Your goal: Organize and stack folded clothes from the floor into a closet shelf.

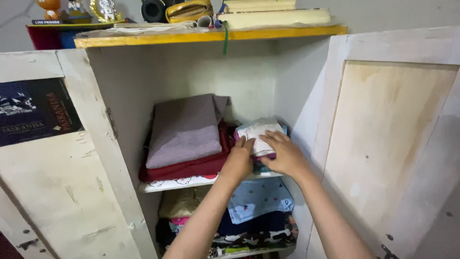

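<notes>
White folded cloth (258, 132) lies under both my hands on the upper shelf (172, 184) of the cupboard. My left hand (238, 160) and right hand (286, 154) press it flat, fingers (275, 140) spread open. Just left of my fingers sits a grey folded cloth (184, 129) atop a red one (191, 168).
</notes>
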